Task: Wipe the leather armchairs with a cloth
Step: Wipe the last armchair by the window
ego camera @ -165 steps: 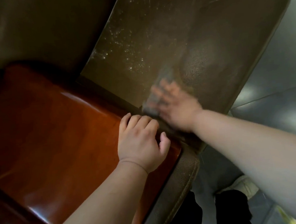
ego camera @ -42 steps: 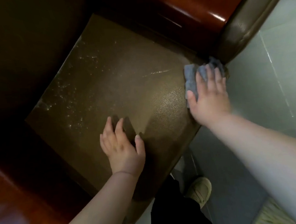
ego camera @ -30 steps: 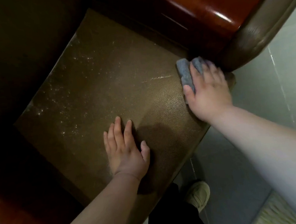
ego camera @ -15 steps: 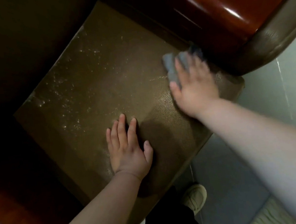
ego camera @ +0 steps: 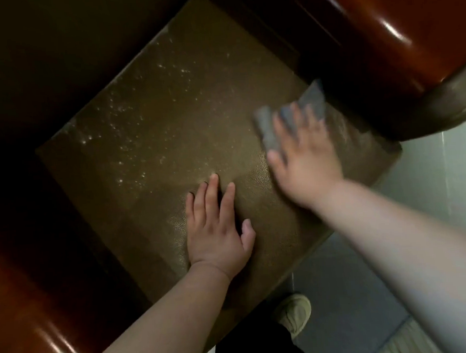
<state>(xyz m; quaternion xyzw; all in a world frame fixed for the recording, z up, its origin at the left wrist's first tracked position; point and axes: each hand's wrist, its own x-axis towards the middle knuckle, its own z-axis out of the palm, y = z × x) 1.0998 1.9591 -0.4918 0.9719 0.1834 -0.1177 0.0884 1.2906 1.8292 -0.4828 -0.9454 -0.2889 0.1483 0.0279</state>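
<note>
The right hand [ego camera: 305,157], fingers flat pressing the grey folded cloth [ego camera: 271,129], has slid inward from the brown leather seat cushion's [ego camera: 152,143] corner, toward its unwiped speckled patch.

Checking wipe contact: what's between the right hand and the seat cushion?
Head view: a grey cloth lies under the right hand, pressed flat on the leather seat cushion.

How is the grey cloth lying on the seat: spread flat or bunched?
Bunched: the cloth shows uneven folds beneath the right hand.
</note>
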